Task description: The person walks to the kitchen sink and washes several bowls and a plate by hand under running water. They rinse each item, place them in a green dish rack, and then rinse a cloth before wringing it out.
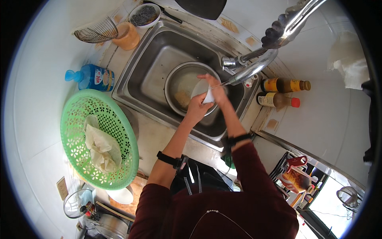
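Over a round metal basin in the stainless steel sink, a white bowl is tilted on its side. My left hand grips its near edge, thumb along the white surface. Across the bowl's far right side lies my right hand, slightly blurred, fingers stretched leftward; whether they grip is hidden. A thin stream of water from the chrome faucet spout runs onto the right hand and bowl. Water stands in the basin, with a pale tan patch at its lower left.
Left of the sink, a green perforated basket holds crumpled pale cloth. A blue soap bottle, wooden holder and bowl with steel wool line the left edge. Two sauce bottles lie toward the right.
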